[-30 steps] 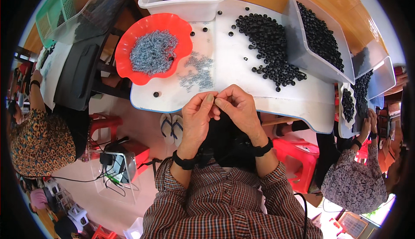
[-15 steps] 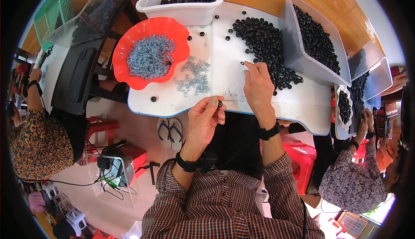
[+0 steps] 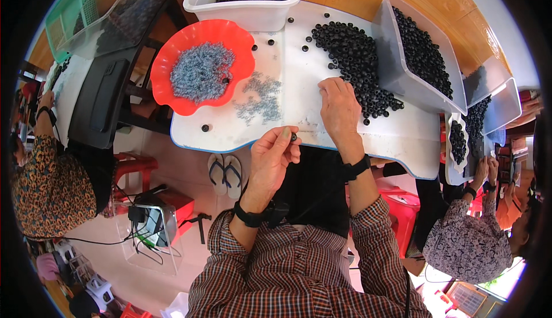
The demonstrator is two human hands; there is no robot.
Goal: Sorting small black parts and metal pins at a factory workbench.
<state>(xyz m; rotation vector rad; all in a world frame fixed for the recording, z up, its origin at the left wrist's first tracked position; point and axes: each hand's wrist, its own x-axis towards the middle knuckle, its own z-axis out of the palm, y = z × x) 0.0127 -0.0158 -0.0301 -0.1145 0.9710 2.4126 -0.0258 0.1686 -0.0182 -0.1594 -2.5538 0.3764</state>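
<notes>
My left hand [image 3: 271, 156] is just over the table's near edge, thumb and fingers pinched on a small round black part [image 3: 294, 137] with a hole in it. My right hand [image 3: 340, 111] is above the white table, its fingers bent together and pointing away from me. The fingertips are turned from view, so what they hold, if anything, is hidden. Just right of that hand lies a loose pile of similar black parts [image 3: 351, 45]. To the left sits a red scalloped bowl [image 3: 163, 73] with tiny grey-blue, see-through pieces [image 3: 201, 71].
More tiny pieces [image 3: 259, 96] are scattered beside the bowl. A white tub [image 3: 241, 16] and a clear bin [image 3: 388, 48], both with black parts, stand at the far side and right. Co-workers sit on either side; sandals [image 3: 225, 174] lie on the floor below.
My right hand has turned and its fingers have curled in. The small dark piece seen at its fingertips is now out of sight. My left hand keeps its pinch, almost unmoved.
</notes>
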